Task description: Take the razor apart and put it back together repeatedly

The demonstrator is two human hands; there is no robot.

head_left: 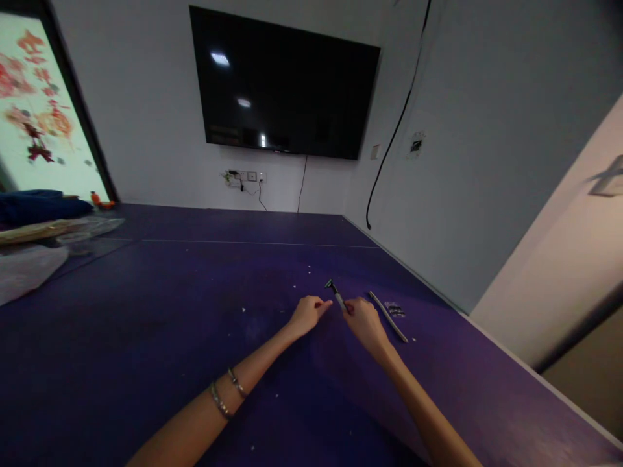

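My right hand (366, 319) is closed around the pale handle of a razor (339, 298). Its dark T-shaped head points up and to the left, above the purple tabletop (160, 337). Just left of the razor is my left hand (307, 314), its fingers curled in and its thumb and fingertip close together toward the razor. Anything small between those fingers is too hidden to make out. A long, thin, slightly bent pale strip (388, 317) lies to the right of my right hand. Beside that strip rests a small clear packet with dark pieces in it (394, 309).
Small white scraps (244, 310) are scattered over the surface. Clear plastic bags (34, 269) and dark blue cloth (43, 206) lie at the far left. A black cable (400, 117) hangs down the right wall, and a television (287, 84) is mounted at the back.
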